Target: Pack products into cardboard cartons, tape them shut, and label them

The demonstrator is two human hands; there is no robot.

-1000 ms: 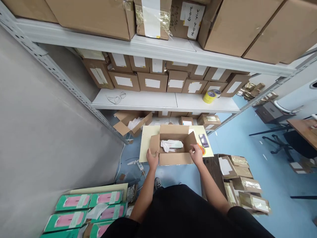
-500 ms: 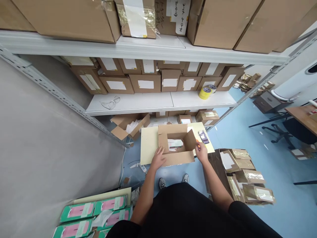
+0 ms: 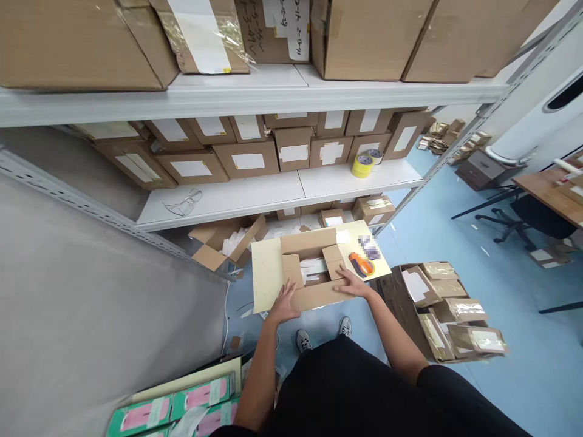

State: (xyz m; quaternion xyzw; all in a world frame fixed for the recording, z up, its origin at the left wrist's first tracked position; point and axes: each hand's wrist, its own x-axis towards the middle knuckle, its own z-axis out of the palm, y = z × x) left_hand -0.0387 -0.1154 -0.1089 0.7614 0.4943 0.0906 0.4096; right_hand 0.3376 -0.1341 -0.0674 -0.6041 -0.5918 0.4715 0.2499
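Observation:
An open cardboard box (image 3: 322,295) sits on a pale yellow board (image 3: 265,276), its flaps folded outward. Inside lies something whitish with a pale green edge (image 3: 314,266), too small to name. My left hand (image 3: 284,304) rests with fingers spread on the box's near left corner. At the near right, my right hand (image 3: 353,284) lies on the flaps, fingers stretched out. Just beyond it on the board is an orange tape dispenser (image 3: 359,264) with yellow tape. A blurred-out dark phone-like object (image 3: 370,247) lies behind the dispenser.
A shelf rack (image 3: 218,195) with labelled cartons stands ahead, holding glasses (image 3: 184,203) and tape rolls (image 3: 363,165). Left of the board is an open carton (image 3: 212,255). A large box of taped parcels (image 3: 455,309) stands right; green-and-pink boxes (image 3: 200,397) lie lower left.
My right hand has let go of the orange tape dispenser, now on the board, and moved left onto the box flaps. The right flap has folded down. My view has shifted slightly.

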